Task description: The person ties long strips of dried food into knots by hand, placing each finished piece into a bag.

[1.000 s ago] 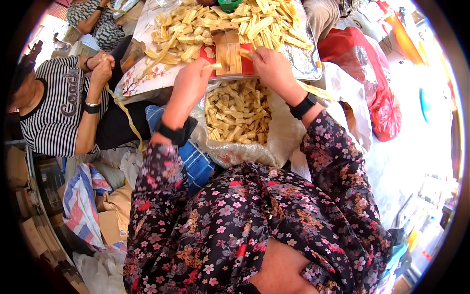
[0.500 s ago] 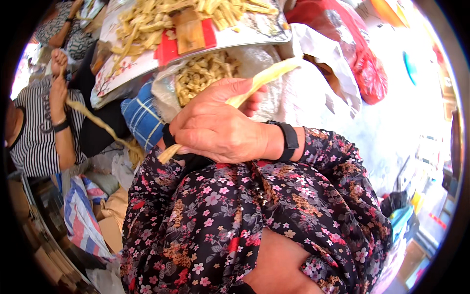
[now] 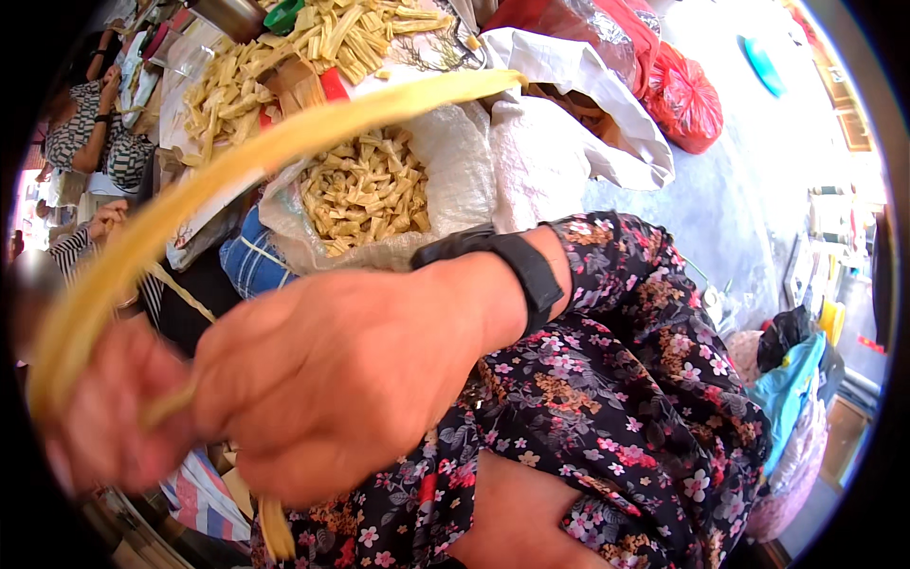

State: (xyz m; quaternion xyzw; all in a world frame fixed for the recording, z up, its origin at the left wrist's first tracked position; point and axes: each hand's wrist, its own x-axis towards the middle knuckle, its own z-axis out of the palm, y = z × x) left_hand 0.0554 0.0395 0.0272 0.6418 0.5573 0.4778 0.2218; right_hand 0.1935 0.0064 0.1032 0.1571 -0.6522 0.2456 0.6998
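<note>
A long, pale-yellow tofu skin strip (image 3: 313, 128) arcs over from the left, its far end reaching above the sack of knotted pieces. My right hand (image 3: 332, 379), back up and wearing a black band, is closed on the strip. One strip end (image 3: 275, 531) hangs out below this hand. At the far left, motion blurs my left hand (image 3: 123, 408), which is closed around the strip. A short length stretches between the two hands. Behind them, knotted tofu skin pieces (image 3: 365, 190) fill an open white woven sack (image 3: 455, 161).
Cut yellow strips (image 3: 341, 38) are heaped on a table at the back, near a metal cup (image 3: 227, 14). Right of the sack stand a white bag (image 3: 569, 57) and a red plastic bag (image 3: 682, 95). Another person's hand (image 3: 107, 218) holds a strip at the left.
Both my hands have moved left and nearer the camera. The strip, held short across my hands before, now swings in a long arc. The view has shifted, showing more of the sack.
</note>
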